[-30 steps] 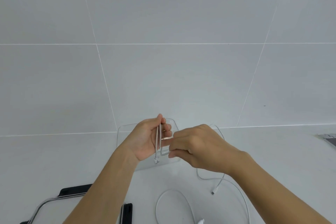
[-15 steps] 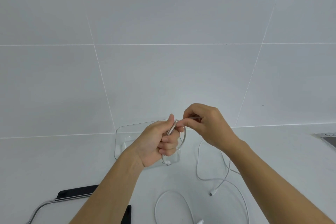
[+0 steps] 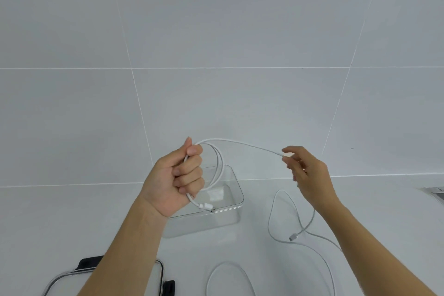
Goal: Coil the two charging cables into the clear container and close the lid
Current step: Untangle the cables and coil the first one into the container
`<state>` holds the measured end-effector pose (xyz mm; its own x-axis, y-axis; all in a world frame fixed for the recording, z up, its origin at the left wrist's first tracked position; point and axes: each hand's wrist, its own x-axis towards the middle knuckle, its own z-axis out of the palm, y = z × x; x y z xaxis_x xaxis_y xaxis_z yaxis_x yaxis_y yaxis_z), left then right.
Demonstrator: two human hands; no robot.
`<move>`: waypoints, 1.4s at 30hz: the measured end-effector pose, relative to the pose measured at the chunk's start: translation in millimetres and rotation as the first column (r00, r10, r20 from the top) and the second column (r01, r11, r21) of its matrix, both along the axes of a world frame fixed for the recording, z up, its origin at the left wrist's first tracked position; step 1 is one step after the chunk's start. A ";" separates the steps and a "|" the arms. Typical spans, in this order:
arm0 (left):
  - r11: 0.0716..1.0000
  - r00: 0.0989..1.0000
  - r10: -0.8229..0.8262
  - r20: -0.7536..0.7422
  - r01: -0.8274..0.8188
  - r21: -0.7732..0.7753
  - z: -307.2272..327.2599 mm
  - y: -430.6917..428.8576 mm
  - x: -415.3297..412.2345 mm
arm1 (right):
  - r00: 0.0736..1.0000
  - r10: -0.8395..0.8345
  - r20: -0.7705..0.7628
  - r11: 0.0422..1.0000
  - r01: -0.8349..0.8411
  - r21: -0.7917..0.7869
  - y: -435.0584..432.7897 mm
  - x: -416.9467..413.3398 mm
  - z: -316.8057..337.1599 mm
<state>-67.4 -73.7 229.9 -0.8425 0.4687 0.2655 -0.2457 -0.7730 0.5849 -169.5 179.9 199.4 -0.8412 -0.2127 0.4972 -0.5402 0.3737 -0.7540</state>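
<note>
Both bare forearms are shown reaching forward from the bottom edge, the left forearm (image 3: 125, 247) raised steeply from the lower left and the right forearm (image 3: 374, 247) angled in from the lower right corner. The left hand (image 3: 177, 175) is held up as a fist, its palm side turned to the camera, its fingers (image 3: 189, 172) curled tightly round loops of a white cable (image 3: 240, 142) and its thumb (image 3: 188, 144) pointed upward. The right hand (image 3: 310, 173) is held well apart to the right at about the same height, seen from the back. There the cable is pinched at the fingertips (image 3: 288, 150), and the remaining fingers are loosely spread.
</note>
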 end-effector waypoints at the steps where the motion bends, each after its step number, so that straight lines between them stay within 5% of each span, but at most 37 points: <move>1: 1.000 1.000 0.025 0.001 -0.025 -0.006 1.1 -0.8 -0.2 | 0.989 -0.062 -0.135 0.996 0.071 0.056 1.1 -0.3 -4.4; 3: 0.988 0.991 0.136 -0.006 -0.136 -0.066 5.4 2.4 2.9 | 0.920 -0.082 -0.384 0.958 0.179 0.223 2.5 -1.2 -11.9; 6: 0.919 0.932 0.362 0.030 -0.351 -0.178 10.6 8.3 7.7 | 0.854 0.003 -0.520 0.822 0.295 0.488 -1.6 0.1 -11.7; 9: 0.892 0.904 0.422 0.068 -0.401 -0.208 9.2 10.9 5.3 | 0.912 0.171 -0.374 0.575 0.215 0.789 -15.9 15.7 0.8; 14: 0.837 0.855 0.510 0.095 -0.468 -0.285 7.8 16.3 5.3 | 0.896 0.425 -0.129 0.346 -0.029 0.938 -35.4 45.7 14.3; 18: 0.736 0.822 0.568 0.038 -0.486 -0.471 4.4 22.9 6.2 | 0.736 0.630 -0.249 0.385 -0.018 0.923 -41.5 64.8 19.5; 23: 0.701 0.848 0.530 0.011 -0.430 -0.568 -2.1 32.1 8.5 | 0.636 0.690 -0.345 0.578 -0.197 0.792 -45.1 74.0 34.3; 32: 0.550 0.918 0.374 -0.128 -0.331 -0.767 -5.4 45.5 12.2 | 0.704 0.464 -0.537 0.828 -0.130 0.545 -43.9 55.6 43.3; 42: 0.660 0.936 0.343 -0.075 -0.297 -0.690 -2.3 45.3 12.8 | 0.873 0.203 -0.443 0.953 -0.072 0.295 -36.6 26.1 32.3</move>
